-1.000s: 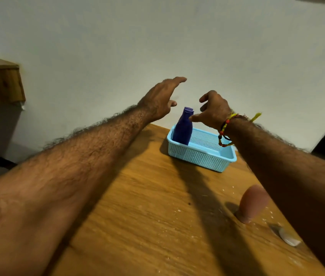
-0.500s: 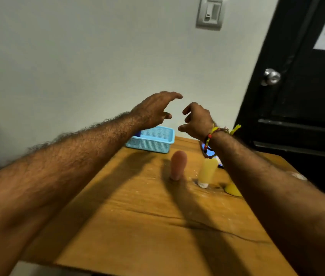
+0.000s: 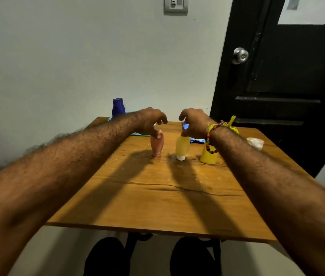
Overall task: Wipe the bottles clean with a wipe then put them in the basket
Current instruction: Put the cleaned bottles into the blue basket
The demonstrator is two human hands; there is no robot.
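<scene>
Now both arms reach out over the wooden worktop (image 3: 157, 200). The left hand (image 3: 151, 120) hangs over the pink bottle (image 3: 157, 145), its fingers curled down and loosely apart, one fingertip touching the bottle's top; it grips nothing. The right hand (image 3: 194, 122) is above the pale yellow bottle (image 3: 182, 147), fingers bent toward its upper end, and it seems to pinch the top, though the hand hides the contact. Both bottles stand upright, cap down, side by side near the middle of the worktop. Just right of them stands a darker yellow bottle (image 3: 208, 156), partly behind the right wrist with its beaded bracelet (image 3: 209, 140). A blue bottle (image 3: 118, 108) stands upright at the far left edge, in the light blue basket (image 3: 140, 134), which is mostly hidden by the left forearm. A crumpled white wipe (image 3: 255, 142) lies near the right edge, well apart from both hands.
</scene>
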